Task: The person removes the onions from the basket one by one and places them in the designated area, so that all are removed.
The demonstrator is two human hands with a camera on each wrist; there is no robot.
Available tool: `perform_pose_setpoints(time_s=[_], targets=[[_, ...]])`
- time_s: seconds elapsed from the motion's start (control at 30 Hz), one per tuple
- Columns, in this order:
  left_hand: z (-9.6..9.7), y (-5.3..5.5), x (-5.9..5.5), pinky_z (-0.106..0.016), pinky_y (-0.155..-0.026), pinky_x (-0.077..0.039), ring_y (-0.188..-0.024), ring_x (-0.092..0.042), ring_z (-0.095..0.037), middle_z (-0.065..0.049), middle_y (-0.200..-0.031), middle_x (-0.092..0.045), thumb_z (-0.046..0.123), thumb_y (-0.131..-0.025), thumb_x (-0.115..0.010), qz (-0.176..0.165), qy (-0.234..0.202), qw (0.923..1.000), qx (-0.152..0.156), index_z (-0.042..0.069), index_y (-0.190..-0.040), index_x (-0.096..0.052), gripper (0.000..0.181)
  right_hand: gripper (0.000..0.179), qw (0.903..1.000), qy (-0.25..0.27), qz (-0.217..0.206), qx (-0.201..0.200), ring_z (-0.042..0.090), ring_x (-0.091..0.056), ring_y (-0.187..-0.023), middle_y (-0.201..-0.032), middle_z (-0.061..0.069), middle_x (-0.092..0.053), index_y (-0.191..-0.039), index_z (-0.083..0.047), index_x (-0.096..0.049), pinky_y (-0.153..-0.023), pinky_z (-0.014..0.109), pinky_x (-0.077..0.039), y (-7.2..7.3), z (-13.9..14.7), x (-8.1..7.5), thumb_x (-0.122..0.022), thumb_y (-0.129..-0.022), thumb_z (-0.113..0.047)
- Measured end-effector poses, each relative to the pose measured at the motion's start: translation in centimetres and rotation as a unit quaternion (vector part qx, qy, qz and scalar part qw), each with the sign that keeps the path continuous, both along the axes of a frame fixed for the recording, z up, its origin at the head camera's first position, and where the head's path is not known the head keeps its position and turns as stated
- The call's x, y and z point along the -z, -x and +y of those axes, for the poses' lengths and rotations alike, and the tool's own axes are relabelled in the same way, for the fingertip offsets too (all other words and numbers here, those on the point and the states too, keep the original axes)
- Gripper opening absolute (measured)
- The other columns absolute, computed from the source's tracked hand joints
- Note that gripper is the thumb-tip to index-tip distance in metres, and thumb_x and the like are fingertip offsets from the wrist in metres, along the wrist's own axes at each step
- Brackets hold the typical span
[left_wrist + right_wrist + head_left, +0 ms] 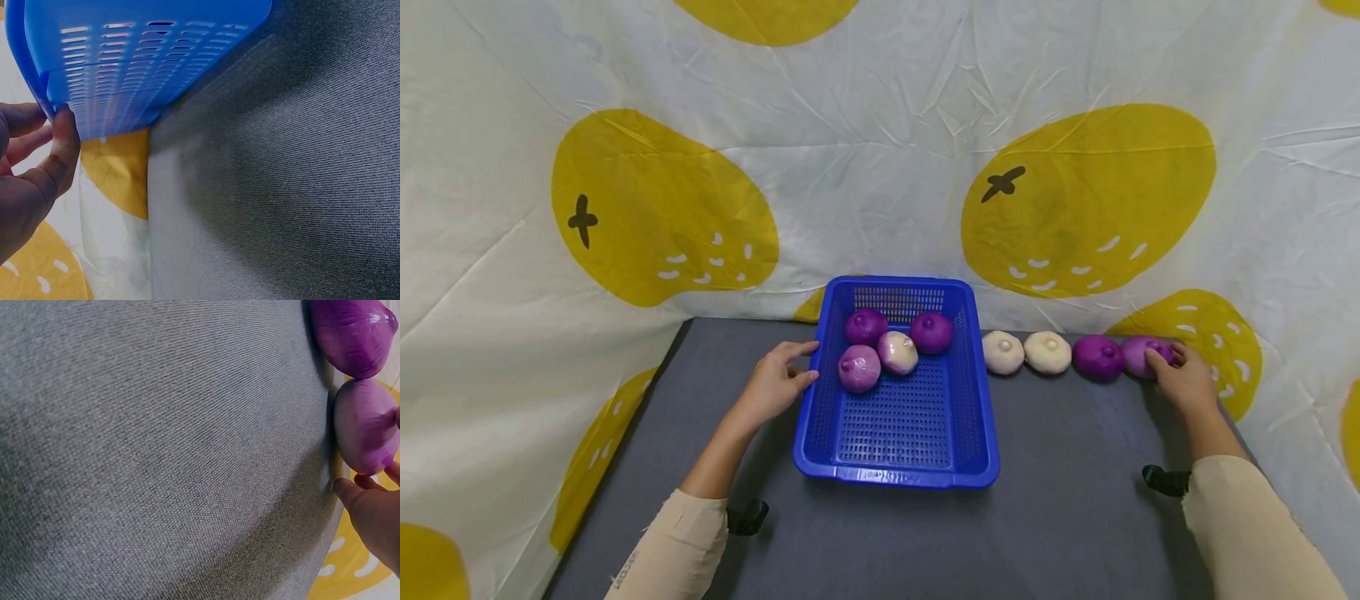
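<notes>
A blue plastic basket (895, 477) stands on the dark table. At its left rim my left hand (777, 379) pinches the edge between thumb and fingers, as the left wrist view shows from below with the basket's slotted wall (125, 69). Far to the right, my right hand (1187, 379) grips a light purple onion (1138, 354), its thumb on top and its fingers around the right end. That onion (362, 425) touches a darker purple onion (1097, 358) beside it. Two white onions, one near the basket (1002, 353) and one farther right (1048, 353), continue the row.
Inside the basket's far half lie two dark purple onions (866, 327), a pinkish purple onion (859, 369) and a white-and-purple onion (898, 352). Behind the grey table (1067, 500) hangs a white cloth (865, 167) with yellow fruit prints, close to the back edge.
</notes>
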State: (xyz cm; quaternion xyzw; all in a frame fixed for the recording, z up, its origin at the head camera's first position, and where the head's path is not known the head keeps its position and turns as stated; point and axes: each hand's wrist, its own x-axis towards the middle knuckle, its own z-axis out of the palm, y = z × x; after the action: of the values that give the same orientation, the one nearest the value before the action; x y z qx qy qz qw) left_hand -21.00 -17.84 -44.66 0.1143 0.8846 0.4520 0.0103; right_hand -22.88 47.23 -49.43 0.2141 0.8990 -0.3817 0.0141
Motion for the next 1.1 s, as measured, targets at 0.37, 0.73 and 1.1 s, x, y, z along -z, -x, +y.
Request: perform_pose_setpoints(time_s=[0.37, 0.73, 1.1], targets=[[-0.1, 0.1, 0.2, -0.038, -0.075, -0.061, -0.085, -0.073, -0.026, -0.023, -0.136, -0.061, 0.003, -0.095, -0.072, -0.001, -0.002, 1.0, 0.0, -0.001, -0.142, -0.061, 0.049, 0.086, 0.9998, -0.001, 0.015, -0.012, 0.06, -0.027, -0.145, -0.161, 0.04, -0.018, -0.16, 0.011, -0.008, -0.115, 0.069, -0.028, -0.5, 0.0, -0.4, -0.038, -0.108, -0.051], [0.0, 0.1, 0.1, -0.036, -0.075, -0.061, -0.087, -0.073, -0.027, -0.023, -0.136, -0.06, 0.004, -0.095, -0.071, -0.005, -0.002, 1.0, -0.003, 0.0, -0.142, -0.06, 0.049, 0.08, 0.9924, -0.013, 0.12, -0.025, 0.055, -0.031, -0.146, -0.165, 0.033, -0.023, -0.162, 0.002, -0.019, -0.119, 0.061, -0.029, -0.7, -1.6, -3.0, -0.048, -0.106, -0.047], [0.1, 0.0, 0.0, -0.037, -0.075, -0.061, -0.088, -0.073, -0.028, -0.022, -0.136, -0.06, 0.003, -0.095, -0.071, -0.006, 0.005, 1.0, -0.004, 0.0, -0.142, -0.06, 0.049, 0.071, 0.9755, 0.004, 0.197, -0.097, 0.037, -0.034, -0.152, -0.167, 0.021, -0.03, -0.163, -0.005, -0.027, -0.118, 0.017, -0.032, -0.5, -7.3, -8.8, -0.055, -0.106, -0.038]])
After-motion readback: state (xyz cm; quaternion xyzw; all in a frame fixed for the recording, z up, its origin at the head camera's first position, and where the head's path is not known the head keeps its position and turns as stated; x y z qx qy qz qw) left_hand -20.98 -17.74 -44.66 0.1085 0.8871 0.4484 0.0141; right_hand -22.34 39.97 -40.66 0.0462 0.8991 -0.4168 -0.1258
